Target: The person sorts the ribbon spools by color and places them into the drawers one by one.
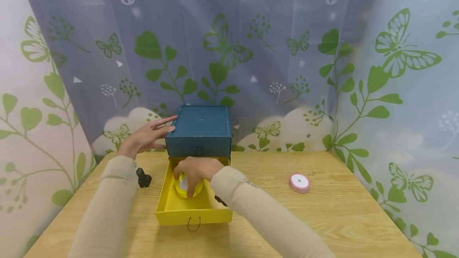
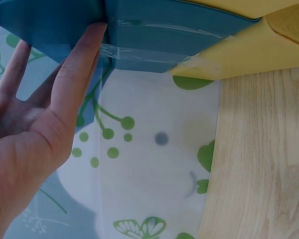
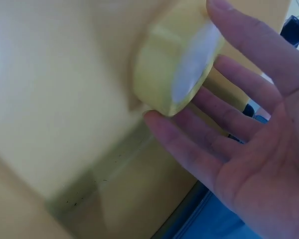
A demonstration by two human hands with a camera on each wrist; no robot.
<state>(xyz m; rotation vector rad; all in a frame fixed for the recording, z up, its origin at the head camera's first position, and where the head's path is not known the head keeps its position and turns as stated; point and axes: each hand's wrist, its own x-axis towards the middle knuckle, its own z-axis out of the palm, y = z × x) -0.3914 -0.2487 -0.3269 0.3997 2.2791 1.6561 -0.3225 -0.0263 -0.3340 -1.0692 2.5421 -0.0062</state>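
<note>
Along the back edge of the bench (image 1: 340,210), left of its middle, the left side of a blue box (image 1: 202,122) is touched by the left grip (image 1: 145,136). Its fingers are held long and spread, and nothing is grasped by it. How firmly the box is pressed cannot be told.

Below the blue front, a yellow drawer (image 1: 172,217) is seen standing out toward the front edge of the bench, with a dark loop handle (image 1: 194,225) fixed to its front wall. Within the drawer, nearer its left wall than its right, a yellow tape roll (image 1: 183,183) is held by the right grip (image 1: 199,168); thumb and fingers are set about the rim, parted only by the roll's own width. Whether the drawer's floor is touched by the roll cannot be made out.

Farther right, well apart from the drawer and nearer the back edge than the front, a pink-rimmed roll (image 1: 299,182) is laid flat on the bench.

If the roll were held by the fingertips alone, it could be let slip, its rim being smooth-looking. If it were lifted at a slant, the left wall could be knocked and the drawer dragged askew. Too hard a push by the left grip could cause the box to be shifted rightward.
</note>
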